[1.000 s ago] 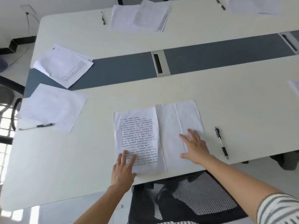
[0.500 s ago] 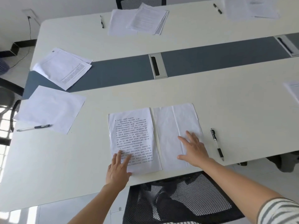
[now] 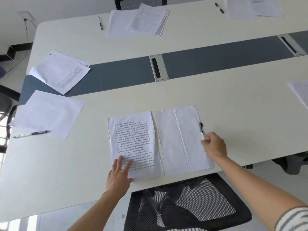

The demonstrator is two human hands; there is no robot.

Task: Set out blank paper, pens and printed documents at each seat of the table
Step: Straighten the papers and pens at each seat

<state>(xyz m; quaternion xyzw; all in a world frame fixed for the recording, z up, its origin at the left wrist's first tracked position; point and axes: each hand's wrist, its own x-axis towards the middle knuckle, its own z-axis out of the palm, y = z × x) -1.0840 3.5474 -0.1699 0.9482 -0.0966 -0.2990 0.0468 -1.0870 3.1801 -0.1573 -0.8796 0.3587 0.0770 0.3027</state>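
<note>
A printed document lies near the table's front edge, with blank paper close beside it on the right. My left hand rests flat on the document's lower left corner, fingers spread. My right hand is closed on the lower end of a pen at the blank paper's right edge; the pen's upper part shows above my fingers.
A black mesh chair stands below the table edge. To the left lie another blank sheet, a pen and a printed stack. More papers and pens sit along the far side. A cable hatch is set in the grey centre strip.
My right hand left the blank paper, went right to the pen and closed on it; the pen now lies against the paper's right edge. My left hand stayed on the document.
</note>
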